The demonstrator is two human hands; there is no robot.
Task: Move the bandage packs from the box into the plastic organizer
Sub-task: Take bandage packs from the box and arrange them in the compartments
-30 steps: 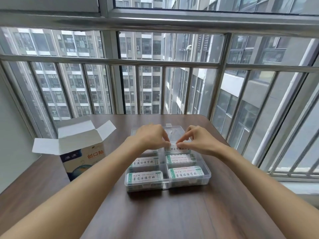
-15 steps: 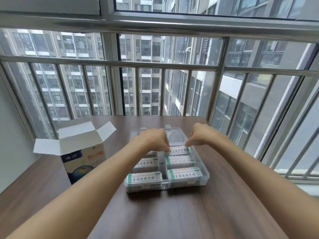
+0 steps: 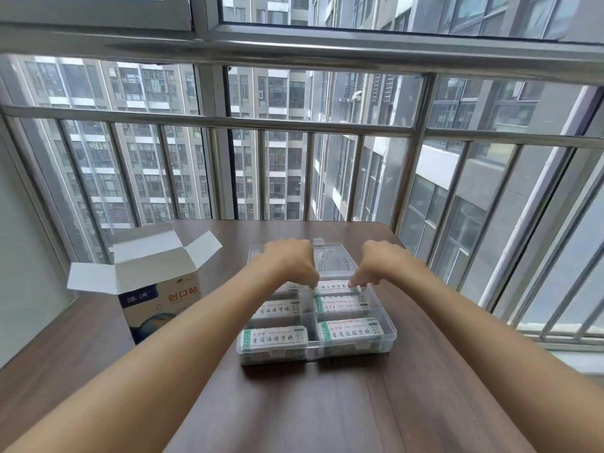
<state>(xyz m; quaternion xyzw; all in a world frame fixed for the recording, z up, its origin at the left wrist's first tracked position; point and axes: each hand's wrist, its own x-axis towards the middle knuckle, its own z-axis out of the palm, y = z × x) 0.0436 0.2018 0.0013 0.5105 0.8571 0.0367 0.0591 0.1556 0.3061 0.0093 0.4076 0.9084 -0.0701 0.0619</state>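
We note both hands moved apart since a second ago; then fingertips met over far-right pack [image 3: 338,287], now left hand [image 3: 291,261] and right hand [image 3: 380,263] sit at its ends, fingers curled down onto it; grip or mere press we cannot tell; six packs fill organizer [image 3: 390,335]; box [image 3: 157,289] unchanged, flaps open, at left on table [image 3: 327,413].

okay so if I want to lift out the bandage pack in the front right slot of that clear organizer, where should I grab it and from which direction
Come from straight above. The front-right bandage pack lies flat, label up, and the walls of the plastic organizer close it in all round, so only its top is open. Probably best to pinch it across its narrow width, thumb on the near long edge and fingers on the far one, then lift up.
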